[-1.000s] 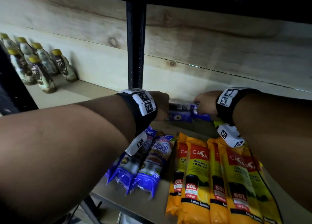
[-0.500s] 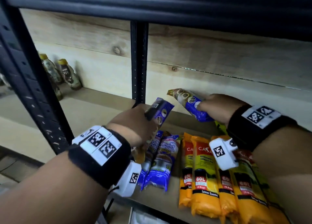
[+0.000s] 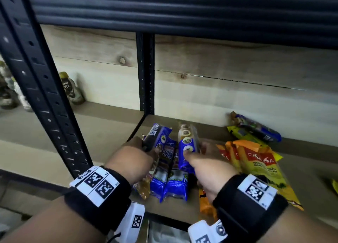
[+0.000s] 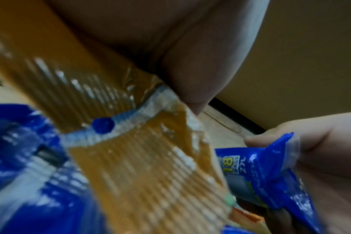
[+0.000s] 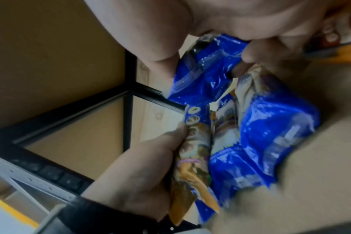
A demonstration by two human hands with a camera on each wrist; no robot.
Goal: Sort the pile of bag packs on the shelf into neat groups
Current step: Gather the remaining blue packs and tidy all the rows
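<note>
Two blue packs have come forward from the back of the shelf since a second ago, so the blue group at lower centre should soon gain both. Largest, the yellow packs lie right of centre. The left hand has its fingers curled round one blue pack; the right hand clamps the other blue pack, both held above the blue packs already lying there.

Both hands curled, gripping
</note>
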